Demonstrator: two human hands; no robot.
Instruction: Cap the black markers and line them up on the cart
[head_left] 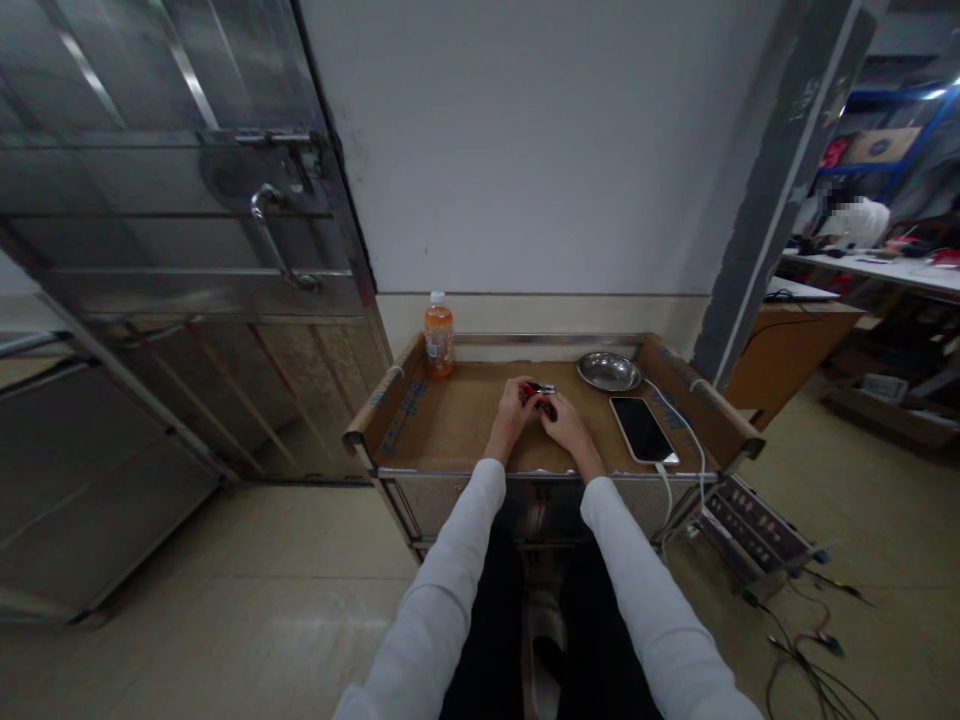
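Both hands meet over the cardboard-lined cart top, close to its middle. Between the fingers is a small red-and-silver item, perhaps a folding pocket tool; its exact kind is too small to make out. My left hand is closed around the red end. My right hand is closed on the item's right side, with the silver part sticking out above the fingers. The fingers hide much of the item.
An orange drink bottle stands at the cart's back left. To the right are a metal dish and a phone with a white cable. An electrical box and loose cables lie on the floor. A person sits far right.
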